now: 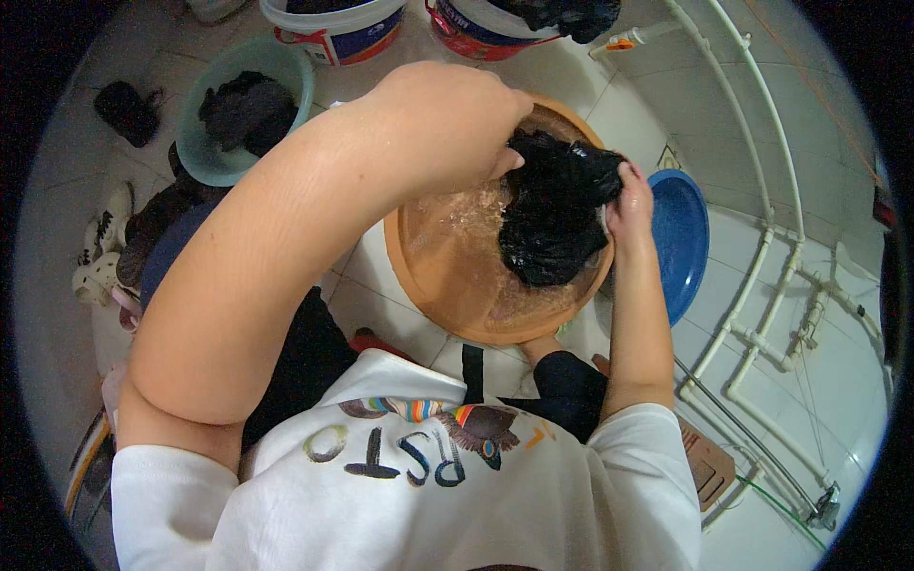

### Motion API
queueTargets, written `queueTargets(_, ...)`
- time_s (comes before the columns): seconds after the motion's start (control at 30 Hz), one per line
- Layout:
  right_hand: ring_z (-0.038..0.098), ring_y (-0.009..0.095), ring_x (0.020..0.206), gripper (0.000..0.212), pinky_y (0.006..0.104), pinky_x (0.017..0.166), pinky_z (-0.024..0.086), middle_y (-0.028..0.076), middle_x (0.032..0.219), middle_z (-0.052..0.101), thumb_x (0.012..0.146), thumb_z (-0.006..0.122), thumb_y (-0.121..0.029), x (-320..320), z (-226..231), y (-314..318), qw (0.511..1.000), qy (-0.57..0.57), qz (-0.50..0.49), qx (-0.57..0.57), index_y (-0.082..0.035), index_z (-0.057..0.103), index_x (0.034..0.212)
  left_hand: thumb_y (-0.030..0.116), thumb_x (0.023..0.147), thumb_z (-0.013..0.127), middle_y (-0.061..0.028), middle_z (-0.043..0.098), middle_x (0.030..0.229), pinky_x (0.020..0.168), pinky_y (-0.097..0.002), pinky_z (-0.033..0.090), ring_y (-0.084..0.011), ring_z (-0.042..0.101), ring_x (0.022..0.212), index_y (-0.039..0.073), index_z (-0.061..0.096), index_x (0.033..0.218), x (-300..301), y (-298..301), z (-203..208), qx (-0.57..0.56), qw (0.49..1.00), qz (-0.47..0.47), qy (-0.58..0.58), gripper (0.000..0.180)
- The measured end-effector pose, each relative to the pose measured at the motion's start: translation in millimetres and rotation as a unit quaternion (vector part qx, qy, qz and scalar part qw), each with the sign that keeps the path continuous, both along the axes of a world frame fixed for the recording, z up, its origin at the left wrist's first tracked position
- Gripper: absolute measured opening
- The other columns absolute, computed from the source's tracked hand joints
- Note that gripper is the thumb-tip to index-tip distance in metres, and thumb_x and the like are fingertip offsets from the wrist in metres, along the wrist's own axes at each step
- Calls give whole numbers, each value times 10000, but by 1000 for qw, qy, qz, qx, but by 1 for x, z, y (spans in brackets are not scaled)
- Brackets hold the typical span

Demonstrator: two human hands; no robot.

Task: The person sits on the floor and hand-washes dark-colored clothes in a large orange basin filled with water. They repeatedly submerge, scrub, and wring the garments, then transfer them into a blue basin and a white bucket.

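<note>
A dripping wet black garment point(557, 224) hangs bunched between my two hands over a round orange-brown basin point(416, 285) holding clear water. My left hand point(466, 124) reaches over the basin's far side with its fingers bent at the garment's upper left edge, and its back hides much of the grip. At the right rim, my right hand point(632, 205) is closed on the garment's right side, thumb uppermost. The lower part of the cloth droops to the water, which looks stirred and rippled to its left. The garment's exact kind cannot be made out.
A pale green basin point(303, 81) with dark cloth stands at the far left. Two white buckets, the left one point(367, 40) and the right one point(481, 38), stand beyond. A blue basin point(684, 243) is at right, near wall pipes point(762, 181). Shoes point(112, 224) lie left.
</note>
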State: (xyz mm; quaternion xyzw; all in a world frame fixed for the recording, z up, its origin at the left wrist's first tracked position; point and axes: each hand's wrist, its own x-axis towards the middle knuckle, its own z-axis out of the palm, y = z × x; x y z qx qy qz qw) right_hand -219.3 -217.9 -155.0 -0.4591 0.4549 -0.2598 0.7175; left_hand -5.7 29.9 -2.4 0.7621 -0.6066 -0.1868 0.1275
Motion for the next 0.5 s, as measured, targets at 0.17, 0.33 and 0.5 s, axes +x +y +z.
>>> queueTargets(0.17, 577, 272, 873, 253, 379, 816, 459, 150, 957, 584, 867, 424, -184, 20, 53, 30, 992, -95, 62, 63, -5, 531, 1011, 256, 751, 601, -139, 576, 871, 691, -412, 475, -328, 572, 818, 103, 527, 1059, -4, -3, 2, 16, 1000, -3, -5, 352)
queueTargets(0.33, 556, 220, 873, 256, 336, 807, 440, 98, 942, 584, 841, 464, -212, 53, 2, 59, 986, -39, 139, 83, -23, 547, 993, 254, 750, 602, -142, 586, 877, 680, -416, 479, -332, 581, 800, 85, 527, 1054, -6, -5, -1, -15, 1000, -9, -8, 355)
queueTargets(0.5, 548, 248, 942, 314, 313, 835, 410, 151, 1048, 568, 841, 487, -219, 60, -138, 65, 892, 225, 306, -245, -40, 537, 1095, 241, 747, 603, -146, 590, 901, 686, -420, 480, -334, 582, 811, 73, 530, 1046, -7, -11, -3, -11, 1000, -12, 2, 350)
